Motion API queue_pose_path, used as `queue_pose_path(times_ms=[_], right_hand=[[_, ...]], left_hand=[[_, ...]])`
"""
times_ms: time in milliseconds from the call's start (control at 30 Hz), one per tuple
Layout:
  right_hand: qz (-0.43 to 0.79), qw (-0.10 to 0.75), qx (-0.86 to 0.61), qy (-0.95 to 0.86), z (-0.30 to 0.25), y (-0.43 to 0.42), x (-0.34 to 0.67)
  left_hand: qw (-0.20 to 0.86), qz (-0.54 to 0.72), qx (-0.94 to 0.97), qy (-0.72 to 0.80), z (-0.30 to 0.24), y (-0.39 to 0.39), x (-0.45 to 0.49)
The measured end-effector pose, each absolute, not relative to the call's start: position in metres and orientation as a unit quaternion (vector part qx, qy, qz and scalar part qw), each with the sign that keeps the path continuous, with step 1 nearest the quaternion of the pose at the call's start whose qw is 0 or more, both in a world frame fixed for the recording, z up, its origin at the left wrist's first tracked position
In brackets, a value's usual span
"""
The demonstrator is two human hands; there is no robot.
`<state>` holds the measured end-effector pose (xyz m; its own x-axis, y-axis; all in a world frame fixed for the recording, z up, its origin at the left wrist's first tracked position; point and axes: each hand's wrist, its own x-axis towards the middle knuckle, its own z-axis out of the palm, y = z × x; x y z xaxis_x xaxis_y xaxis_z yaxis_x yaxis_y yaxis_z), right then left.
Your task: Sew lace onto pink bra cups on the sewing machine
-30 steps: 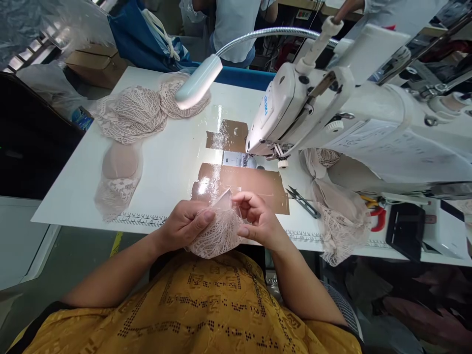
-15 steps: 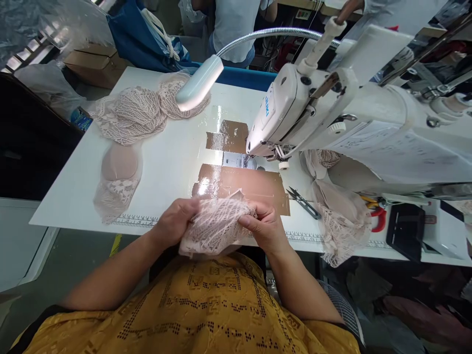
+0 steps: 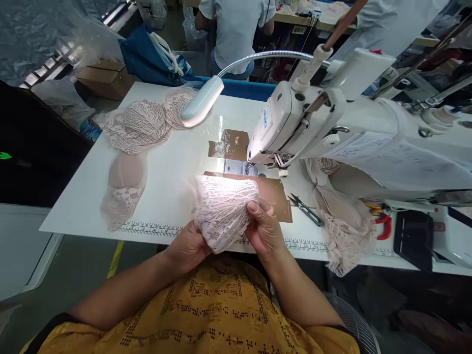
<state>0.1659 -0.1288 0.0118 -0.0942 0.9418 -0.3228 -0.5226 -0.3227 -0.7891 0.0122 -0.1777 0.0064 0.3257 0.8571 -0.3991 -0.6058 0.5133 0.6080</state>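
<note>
A pale lace bra cup (image 3: 225, 209) is held up over the table's front edge, its lace side toward me. My left hand (image 3: 191, 246) grips its lower left edge, the fingers hidden behind the lace. At its right edge my right hand (image 3: 263, 223) pinches the cup with the thumb on top. The white sewing machine (image 3: 273, 118) stands just beyond, its needle area over a metal plate (image 3: 236, 167). Brown tape (image 3: 275, 194) lies on the table in front of the plate, partly covered by the cup.
Lace pieces (image 3: 138, 125) and a beige cup with lace (image 3: 127, 174) lie at left. Thread snips (image 3: 306, 209) rest right of the tape, near more lace cups (image 3: 342, 221). A lamp (image 3: 202, 101) hangs over the table. A seated person (image 3: 236, 34) is beyond.
The lace cup has turned and spread upward, showing more of its face. My left hand has shifted down to its lower edge; my right hand still pinches the right side. The view has tilted slightly.
</note>
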Motion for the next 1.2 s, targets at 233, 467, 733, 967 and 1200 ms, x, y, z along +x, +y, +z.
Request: queue_pose_path(times_ms=[233, 467, 733, 967, 1200], right_hand=[[0.681, 0.483, -0.406, -0.371, 0.026, -0.123, 0.187], [0.644, 0.305, -0.344, -0.611, 0.034, -0.136, 0.178], [0.571, 0.4, -0.367, -0.616, 0.034, -0.138, 0.167], [0.593, 0.391, -0.4, -0.58, 0.027, -0.141, 0.16], [0.559, 0.43, -0.373, -0.602, 0.03, -0.141, 0.157]], left_hand=[[0.76, 0.269, 0.572, 0.151, 0.035, -0.17, -0.059], [0.502, 0.326, 0.685, 0.416, 0.047, -0.158, -0.052], [0.553, 0.303, 0.677, 0.38, 0.03, -0.165, -0.045], [0.4, 0.325, 0.758, 0.4, 0.039, -0.161, -0.051], [0.373, 0.312, 0.792, 0.369, 0.041, -0.157, -0.049]])
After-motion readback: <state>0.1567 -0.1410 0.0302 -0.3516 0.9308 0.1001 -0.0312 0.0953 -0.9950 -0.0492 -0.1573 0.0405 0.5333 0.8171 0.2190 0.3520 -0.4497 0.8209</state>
